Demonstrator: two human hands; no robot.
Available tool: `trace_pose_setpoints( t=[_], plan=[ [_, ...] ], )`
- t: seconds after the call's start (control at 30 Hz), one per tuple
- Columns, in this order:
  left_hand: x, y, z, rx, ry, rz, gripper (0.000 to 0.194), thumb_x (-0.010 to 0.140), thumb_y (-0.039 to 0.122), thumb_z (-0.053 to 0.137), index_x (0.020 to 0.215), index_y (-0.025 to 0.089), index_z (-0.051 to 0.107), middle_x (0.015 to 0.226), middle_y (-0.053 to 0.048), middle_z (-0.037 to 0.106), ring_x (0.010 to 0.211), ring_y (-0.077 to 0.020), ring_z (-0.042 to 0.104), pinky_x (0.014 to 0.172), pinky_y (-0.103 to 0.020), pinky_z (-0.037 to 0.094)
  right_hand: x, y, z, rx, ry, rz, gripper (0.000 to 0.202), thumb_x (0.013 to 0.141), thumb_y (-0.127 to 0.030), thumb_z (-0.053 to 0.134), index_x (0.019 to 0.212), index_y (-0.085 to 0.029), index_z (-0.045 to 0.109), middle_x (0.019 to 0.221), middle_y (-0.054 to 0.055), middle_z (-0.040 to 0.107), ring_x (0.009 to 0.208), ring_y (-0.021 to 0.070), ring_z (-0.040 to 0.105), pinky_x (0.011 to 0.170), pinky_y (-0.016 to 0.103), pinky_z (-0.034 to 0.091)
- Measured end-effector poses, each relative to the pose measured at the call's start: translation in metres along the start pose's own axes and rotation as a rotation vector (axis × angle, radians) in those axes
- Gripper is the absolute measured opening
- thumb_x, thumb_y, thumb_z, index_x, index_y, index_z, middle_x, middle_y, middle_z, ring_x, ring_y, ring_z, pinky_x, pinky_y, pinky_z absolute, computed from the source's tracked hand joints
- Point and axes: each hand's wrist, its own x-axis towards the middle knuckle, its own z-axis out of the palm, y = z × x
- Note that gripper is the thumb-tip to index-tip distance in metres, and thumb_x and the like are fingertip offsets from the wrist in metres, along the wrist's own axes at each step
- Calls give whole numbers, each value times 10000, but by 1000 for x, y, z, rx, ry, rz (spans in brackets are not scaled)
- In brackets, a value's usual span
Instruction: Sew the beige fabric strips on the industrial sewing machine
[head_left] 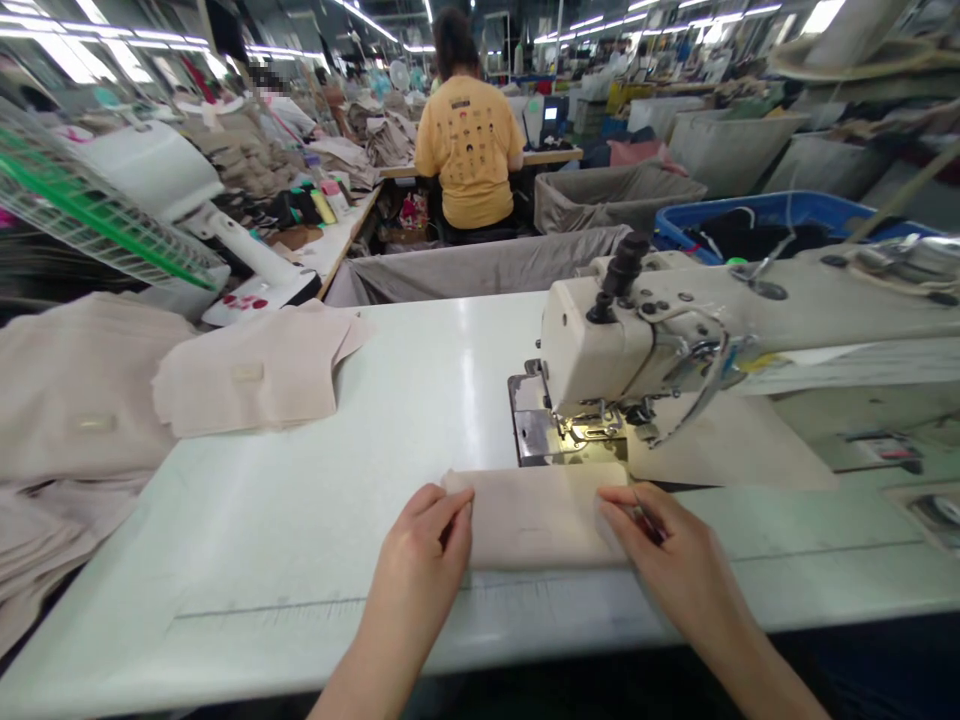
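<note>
A folded beige fabric piece (pixel 536 520) lies flat on the pale table, just in front of the sewing machine's metal plate. My left hand (pixel 431 545) pinches its left edge between thumb and fingers. At the right edge, my right hand (pixel 664 540) holds the same piece in a pinch. The sewing machine (pixel 600 345) stands beyond the fabric, its lamp lighting the needle area (pixel 592 430). Another flat beige piece (pixel 720 440) lies under the machine arm, to the right of the needle.
Beige fabric pieces (pixel 251 370) are piled at the left. Behind them stand a white fan-like device (pixel 150 170) and a green-edged wire rack (pixel 97 200). A person in a yellow shirt (pixel 471 150) sits ahead, back turned. A blue bin (pixel 750 205) is beyond the machine.
</note>
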Motion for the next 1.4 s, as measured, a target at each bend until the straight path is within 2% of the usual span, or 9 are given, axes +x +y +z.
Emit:
trace_pose_setpoints(
  t=[0.23, 0.7, 0.87, 0.97, 1.03, 1.07, 1.2, 1.3, 1.4],
  plan=[
    [4, -3, 0, 5, 12, 21, 287, 922, 293, 503, 889, 190, 768, 716, -32, 633, 652, -166, 642, 596, -266, 544, 5, -6, 0, -15, -7, -30, 226, 852, -396, 570, 787, -237, 717, 704, 4, 685, 575, 163, 578, 589, 271, 481],
    [2, -4, 0, 50, -1, 30, 303, 941, 294, 480, 899, 186, 760, 733, -36, 632, 662, -168, 643, 606, -270, 550, 4, -5, 3, -82, -24, -50, 248, 888, -386, 543, 810, -230, 719, 733, 7, 681, 611, 168, 606, 604, 274, 483],
    [-3, -3, 2, 243, 24, 92, 299, 953, 275, 463, 962, 180, 746, 827, -66, 651, 705, -194, 639, 638, -317, 564, 2, -3, -1, -305, -8, -240, 260, 957, -337, 493, 855, -229, 705, 773, 17, 634, 645, 168, 628, 601, 271, 477],
    [-3, -5, 0, 414, 80, 234, 254, 935, 229, 492, 971, 204, 741, 1132, -130, 676, 1020, -299, 629, 841, -449, 564, 3, 3, -10, -436, -13, -454, 196, 946, -255, 513, 926, -236, 708, 921, 57, 651, 784, 191, 668, 610, 262, 487],
    [5, -9, -3, 458, 59, 358, 244, 926, 185, 496, 966, 214, 734, 1261, -131, 650, 1184, -344, 563, 956, -521, 510, 6, 7, -15, -493, -27, -565, 183, 930, -198, 519, 946, -234, 698, 1051, 84, 668, 917, 215, 677, 656, 266, 509],
    [13, -10, -5, 470, 10, 398, 249, 924, 162, 489, 967, 213, 728, 1246, -127, 660, 1175, -337, 569, 960, -519, 505, 7, 8, -17, -513, -40, -597, 183, 928, -180, 518, 956, -233, 691, 1103, 88, 674, 961, 220, 676, 679, 269, 519],
    [57, -7, -5, 561, -273, 381, 245, 923, 117, 466, 940, 172, 704, 1001, -123, 699, 927, -276, 643, 825, -420, 536, 7, 6, -12, -520, -83, -601, 149, 952, -197, 531, 1010, -218, 666, 1119, 75, 702, 935, 203, 694, 692, 273, 539],
    [91, 8, 8, 559, -337, 331, 226, 965, 299, 517, 970, 142, 679, 1028, -155, 674, 993, -302, 640, 897, -451, 508, 2, -2, 0, -477, -84, -537, 120, 942, -223, 574, 1027, -208, 658, 1096, 72, 701, 902, 201, 701, 689, 280, 553],
    [114, 21, 27, 527, -346, 364, 357, 959, 412, 556, 1214, 166, 601, 1323, -187, 576, 1274, -348, 515, 1044, -553, 412, -4, -10, 11, -453, -55, -500, 126, 924, -220, 600, 1034, -220, 659, 1107, 74, 690, 915, 214, 704, 690, 290, 566]
  ],
)
